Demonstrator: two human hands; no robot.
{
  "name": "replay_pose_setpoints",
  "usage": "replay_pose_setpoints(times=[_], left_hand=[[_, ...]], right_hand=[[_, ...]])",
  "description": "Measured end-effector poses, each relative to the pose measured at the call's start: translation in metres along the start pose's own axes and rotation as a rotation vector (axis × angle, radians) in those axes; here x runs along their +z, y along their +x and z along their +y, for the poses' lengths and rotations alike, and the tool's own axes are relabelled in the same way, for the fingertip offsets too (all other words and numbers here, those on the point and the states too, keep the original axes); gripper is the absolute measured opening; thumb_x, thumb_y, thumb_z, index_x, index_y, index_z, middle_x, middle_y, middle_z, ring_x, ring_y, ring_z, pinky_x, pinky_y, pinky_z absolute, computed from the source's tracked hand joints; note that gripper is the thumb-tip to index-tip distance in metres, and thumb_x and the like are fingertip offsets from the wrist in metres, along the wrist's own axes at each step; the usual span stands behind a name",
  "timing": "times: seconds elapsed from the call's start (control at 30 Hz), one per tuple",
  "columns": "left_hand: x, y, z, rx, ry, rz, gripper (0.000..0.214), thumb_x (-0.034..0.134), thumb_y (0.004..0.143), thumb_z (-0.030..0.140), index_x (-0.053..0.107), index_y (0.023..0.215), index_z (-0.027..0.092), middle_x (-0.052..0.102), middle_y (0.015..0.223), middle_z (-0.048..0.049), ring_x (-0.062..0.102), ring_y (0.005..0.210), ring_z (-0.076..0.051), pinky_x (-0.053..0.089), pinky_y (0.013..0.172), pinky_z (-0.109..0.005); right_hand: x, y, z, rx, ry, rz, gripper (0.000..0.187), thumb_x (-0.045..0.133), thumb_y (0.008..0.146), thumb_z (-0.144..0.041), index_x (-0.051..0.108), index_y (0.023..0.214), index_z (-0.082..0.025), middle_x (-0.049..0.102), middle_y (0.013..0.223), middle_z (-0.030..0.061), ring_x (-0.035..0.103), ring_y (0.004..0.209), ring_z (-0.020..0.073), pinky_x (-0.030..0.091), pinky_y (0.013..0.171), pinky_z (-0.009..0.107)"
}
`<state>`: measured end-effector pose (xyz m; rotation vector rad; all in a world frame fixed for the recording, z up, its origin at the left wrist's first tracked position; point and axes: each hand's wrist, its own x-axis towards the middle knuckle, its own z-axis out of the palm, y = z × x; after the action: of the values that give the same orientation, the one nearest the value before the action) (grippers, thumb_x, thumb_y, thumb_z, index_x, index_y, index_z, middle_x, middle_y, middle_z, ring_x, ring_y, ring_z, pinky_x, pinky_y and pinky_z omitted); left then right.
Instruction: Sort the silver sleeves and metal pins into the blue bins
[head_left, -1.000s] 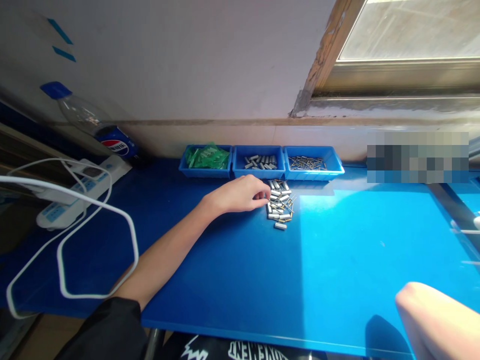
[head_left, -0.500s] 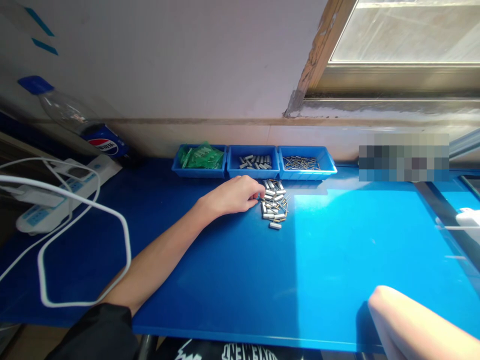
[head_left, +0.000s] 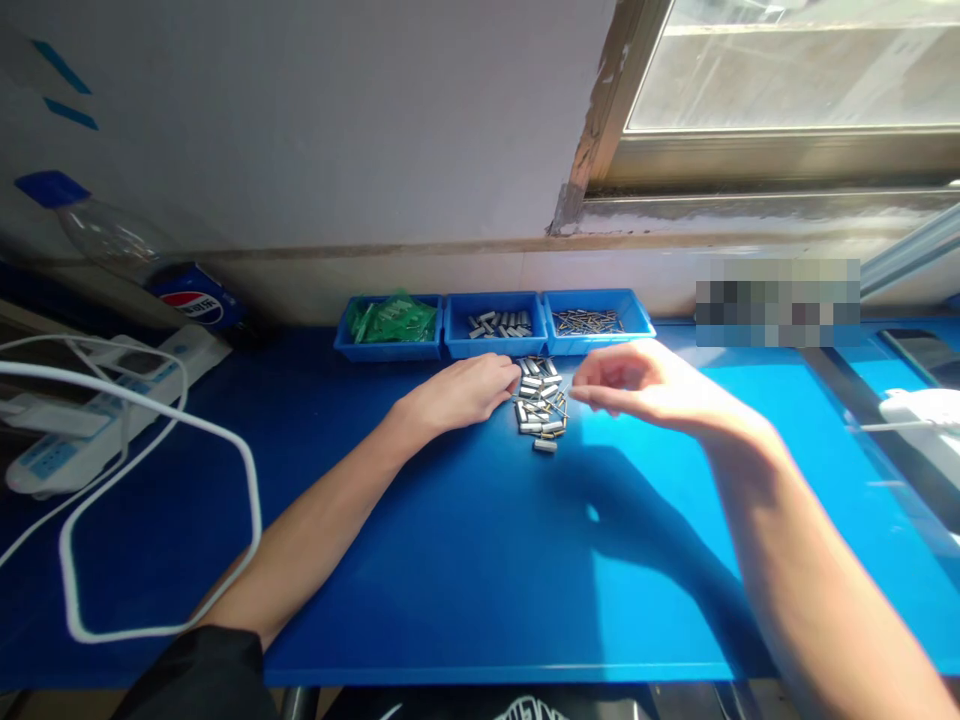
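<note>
A small pile of silvery metal cylinders and thin brass-ended pins point(head_left: 541, 400) lies on the blue table, with one cylinder point(head_left: 545, 446) apart at its near side. My left hand point(head_left: 469, 390) rests at the pile's left edge, its fingers curled together; whatever they hold is hidden. From the right, my right hand point(head_left: 649, 385) reaches to the pile's other edge, thumb and fingertips pinched. Thin pins show right by those fingertips, but I cannot make out whether one is gripped.
Behind the pile stand three blue bins: one with green plastic bags point(head_left: 397, 320), one with metal cylinders point(head_left: 499, 324), one with pins point(head_left: 589, 322). At left are a power strip point(head_left: 71, 440), white cable point(head_left: 251, 480) and cola bottle point(head_left: 191, 295). A phone point(head_left: 926, 352) lies far right.
My right hand has come in from the lower right to the pile's right edge, its fingers now pinched. My left hand stays at the left edge. The view has shifted slightly.
</note>
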<state>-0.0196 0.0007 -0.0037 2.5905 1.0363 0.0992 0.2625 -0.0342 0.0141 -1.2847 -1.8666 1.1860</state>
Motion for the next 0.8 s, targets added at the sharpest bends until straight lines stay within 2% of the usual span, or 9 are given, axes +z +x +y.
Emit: replay_pose_setpoints(times=[0.07, 0.13, 0.23, 0.37, 0.47, 0.53, 0.63, 0.8], left_hand=[[-0.006, -0.001, 0.0, 0.028, -0.117, 0.032, 0.014, 0.06, 0.106, 0.016, 0.073, 0.102, 0.016, 0.075, 0.098, -0.0081, 0.07, 0.089, -0.022, 0.05, 0.078, -0.031], [-0.012, -0.002, 0.001, 0.063, -0.279, 0.117, 0.017, 0.061, 0.106, 0.017, 0.076, 0.114, 0.016, 0.078, 0.097, -0.0066, 0.071, 0.086, -0.02, 0.053, 0.081, -0.03], [-0.017, -0.002, 0.007, 0.097, -0.478, 0.244, 0.026, 0.062, 0.106, 0.021, 0.079, 0.125, 0.018, 0.08, 0.1, -0.0064, 0.073, 0.089, -0.019, 0.056, 0.084, -0.029], [-0.008, 0.005, 0.013, 0.053, -0.797, 0.313, 0.017, 0.072, 0.101, 0.027, 0.082, 0.11, 0.016, 0.083, 0.108, -0.0093, 0.078, 0.096, -0.02, 0.061, 0.09, -0.03], [0.002, 0.01, 0.014, -0.019, -1.008, 0.361, 0.021, 0.086, 0.092, 0.034, 0.079, 0.099, 0.015, 0.085, 0.101, -0.0088, 0.082, 0.095, -0.022, 0.065, 0.093, -0.033], [0.006, 0.012, 0.013, -0.059, -1.073, 0.375, 0.029, 0.092, 0.086, 0.039, 0.079, 0.096, 0.015, 0.086, 0.098, -0.0088, 0.084, 0.094, -0.024, 0.066, 0.092, -0.034], [0.008, 0.012, 0.011, -0.095, -1.102, 0.371, 0.036, 0.096, 0.081, 0.045, 0.08, 0.096, 0.016, 0.086, 0.096, -0.0095, 0.085, 0.092, -0.026, 0.068, 0.089, -0.035], [0.007, 0.011, 0.01, -0.115, -1.089, 0.365, 0.034, 0.095, 0.082, 0.045, 0.079, 0.092, 0.016, 0.087, 0.091, -0.0092, 0.085, 0.087, -0.026, 0.069, 0.084, -0.036]], right_hand=[[0.013, 0.004, 0.017, 0.021, 0.112, 0.157, 0.046, 0.087, 0.091, -0.059, 0.069, 0.071, -0.021, 0.06, 0.063, -0.0022, 0.05, 0.056, 0.0139, 0.041, 0.052, 0.031], [0.028, 0.007, 0.037, 0.032, 0.282, 0.343, 0.048, 0.082, 0.094, -0.061, 0.065, 0.069, -0.024, 0.055, 0.059, -0.0025, 0.045, 0.054, 0.0142, 0.039, 0.054, 0.032], [0.041, 0.007, 0.056, 0.05, 0.396, 0.319, 0.036, 0.082, 0.094, -0.061, 0.076, 0.083, -0.027, 0.061, 0.064, -0.001, 0.051, 0.055, 0.0164, 0.047, 0.059, 0.036], [0.043, 0.005, 0.057, 0.068, 0.543, 0.286, 0.03, 0.083, 0.092, -0.059, 0.082, 0.095, -0.029, 0.074, 0.079, 0.0039, 0.063, 0.063, 0.0212, 0.057, 0.067, 0.041], [0.044, 0.005, 0.05, 0.115, 0.698, 0.264, 0.034, 0.082, 0.091, -0.062, 0.083, 0.101, -0.03, 0.082, 0.09, 0.0082, 0.072, 0.072, 0.0264, 0.063, 0.075, 0.047], [0.046, 0.005, 0.045, 0.146, 0.766, 0.225, 0.037, 0.082, 0.09, -0.065, 0.084, 0.105, -0.03, 0.085, 0.096, 0.0098, 0.077, 0.079, 0.0288, 0.066, 0.082, 0.05], [0.05, 0.005, 0.041, 0.186, 0.835, 0.178, 0.043, 0.082, 0.088, -0.068, 0.085, 0.106, -0.028, 0.087, 0.099, 0.0108, 0.08, 0.085, 0.0291, 0.067, 0.088, 0.047], [0.052, 0.004, 0.036, 0.224, 0.92, 0.166, 0.048, 0.077, 0.092, -0.07, 0.087, 0.107, -0.026, 0.088, 0.1, 0.01, 0.082, 0.091, 0.0273, 0.067, 0.093, 0.041]])
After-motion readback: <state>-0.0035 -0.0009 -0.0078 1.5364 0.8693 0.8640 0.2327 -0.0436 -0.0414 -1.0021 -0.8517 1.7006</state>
